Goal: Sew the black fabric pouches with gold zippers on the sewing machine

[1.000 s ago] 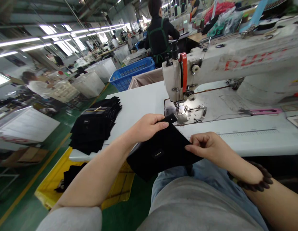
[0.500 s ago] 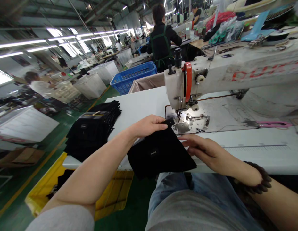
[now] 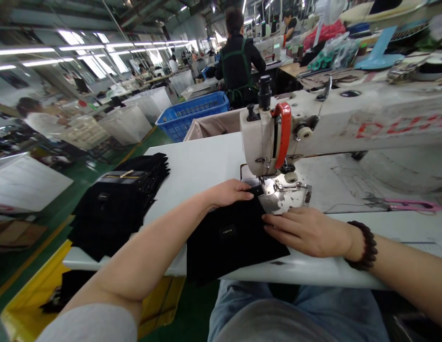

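A black fabric piece (image 3: 238, 249) with a small label lies on the white sewing table and hangs over its front edge. Its far corner reaches the needle area of the sewing machine (image 3: 256, 142). My left hand (image 3: 228, 193) is closed on the upper left edge of the fabric, thumb and index finger close to the needle plate (image 3: 283, 197). With its fingers stretched out, my right hand (image 3: 302, 230) rests flat across the right edge of the fabric and the table. A dark bead bracelet (image 3: 365, 244) circles the right wrist.
A stack of black fabric pieces (image 3: 114, 204) lies at the table's left. Pink-handled snips (image 3: 409, 204) lie on the right. Below is a yellow crate (image 3: 164, 299); behind stands a blue basket (image 3: 192, 114). A person (image 3: 238, 57) in a green-strapped apron works ahead.
The fabric now lies squarer to the machine, its top at the needle plate. My right hand has come down flat on its right edge. The view has shifted slightly.
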Demonstrator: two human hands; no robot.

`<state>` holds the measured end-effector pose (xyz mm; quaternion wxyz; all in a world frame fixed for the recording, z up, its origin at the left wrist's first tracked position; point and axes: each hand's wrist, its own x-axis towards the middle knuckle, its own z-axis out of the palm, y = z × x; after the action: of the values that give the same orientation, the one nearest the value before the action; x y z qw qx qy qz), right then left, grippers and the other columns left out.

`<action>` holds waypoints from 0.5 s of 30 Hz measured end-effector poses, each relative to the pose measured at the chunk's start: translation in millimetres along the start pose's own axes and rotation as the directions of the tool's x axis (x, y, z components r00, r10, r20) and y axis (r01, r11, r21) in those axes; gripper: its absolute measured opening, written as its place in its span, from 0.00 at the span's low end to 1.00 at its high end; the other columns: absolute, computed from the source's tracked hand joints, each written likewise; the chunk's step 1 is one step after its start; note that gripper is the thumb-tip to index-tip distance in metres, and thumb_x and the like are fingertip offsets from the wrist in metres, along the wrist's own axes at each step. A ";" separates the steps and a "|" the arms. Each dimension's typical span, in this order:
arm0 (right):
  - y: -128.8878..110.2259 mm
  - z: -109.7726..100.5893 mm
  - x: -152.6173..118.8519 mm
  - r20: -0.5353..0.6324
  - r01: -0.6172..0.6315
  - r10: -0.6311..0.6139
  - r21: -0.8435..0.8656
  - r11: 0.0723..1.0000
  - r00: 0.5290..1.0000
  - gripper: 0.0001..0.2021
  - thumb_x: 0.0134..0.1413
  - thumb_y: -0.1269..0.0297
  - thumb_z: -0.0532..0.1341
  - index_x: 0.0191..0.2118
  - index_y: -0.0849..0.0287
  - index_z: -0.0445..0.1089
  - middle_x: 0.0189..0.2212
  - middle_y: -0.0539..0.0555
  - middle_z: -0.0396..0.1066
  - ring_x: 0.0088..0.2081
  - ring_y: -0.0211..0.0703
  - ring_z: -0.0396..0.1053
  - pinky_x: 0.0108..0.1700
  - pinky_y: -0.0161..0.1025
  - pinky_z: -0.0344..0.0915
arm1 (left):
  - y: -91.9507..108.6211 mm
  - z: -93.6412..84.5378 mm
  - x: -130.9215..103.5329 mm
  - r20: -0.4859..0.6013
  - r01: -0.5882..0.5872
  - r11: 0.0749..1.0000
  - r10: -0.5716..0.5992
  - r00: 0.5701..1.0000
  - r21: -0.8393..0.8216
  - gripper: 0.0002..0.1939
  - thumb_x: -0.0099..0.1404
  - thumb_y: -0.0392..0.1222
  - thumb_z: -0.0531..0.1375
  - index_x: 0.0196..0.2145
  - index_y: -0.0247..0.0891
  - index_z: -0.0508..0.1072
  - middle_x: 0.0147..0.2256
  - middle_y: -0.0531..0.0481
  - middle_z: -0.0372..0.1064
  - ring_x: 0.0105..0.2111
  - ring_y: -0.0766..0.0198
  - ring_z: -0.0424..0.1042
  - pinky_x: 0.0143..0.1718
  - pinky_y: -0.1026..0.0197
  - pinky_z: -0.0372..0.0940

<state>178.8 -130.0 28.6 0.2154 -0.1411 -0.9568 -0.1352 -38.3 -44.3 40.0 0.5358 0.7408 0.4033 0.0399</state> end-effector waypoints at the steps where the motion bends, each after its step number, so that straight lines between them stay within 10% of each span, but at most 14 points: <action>1: 1.4 1.4 -0.5 0.003 0.001 -0.001 0.005 1.000 1.000 0.17 0.61 0.75 0.44 0.39 0.65 0.70 0.40 0.57 0.73 0.28 0.37 0.67 0.27 0.37 0.66 | -0.5 -0.4 2.2 -0.004 -0.002 0.999 0.003 1.000 0.051 0.14 0.59 0.46 0.55 0.34 0.31 0.73 0.30 0.52 0.70 0.33 0.61 0.68 0.37 0.63 0.61; 7: 1.8 15.3 7.3 0.151 -0.018 0.013 0.028 0.999 0.988 0.17 0.60 0.75 0.44 0.40 0.66 0.70 0.37 0.60 0.73 0.26 0.39 0.68 0.25 0.37 0.64 | 0.2 7.4 7.9 -0.172 0.097 0.845 -0.006 0.985 0.526 0.09 0.61 0.40 0.55 0.34 0.35 0.74 0.31 0.50 0.72 0.34 0.61 0.70 0.36 0.65 0.61; 15: 17.2 34.9 26.5 0.365 -0.043 0.072 -0.087 0.995 0.928 0.13 0.54 0.78 0.51 0.42 0.67 0.69 0.40 0.62 0.72 0.24 0.40 0.68 0.21 0.36 0.59 | -14.5 2.1 21.8 -0.432 0.271 0.794 -0.012 0.902 0.543 0.11 0.61 0.41 0.54 0.31 0.34 0.74 0.33 0.41 0.73 0.35 0.53 0.71 0.39 0.56 0.63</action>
<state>148.4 -97.3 13.6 0.0309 -0.2001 -0.9697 -0.1367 -30.7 -30.5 19.0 0.1837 0.8121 0.5534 0.0241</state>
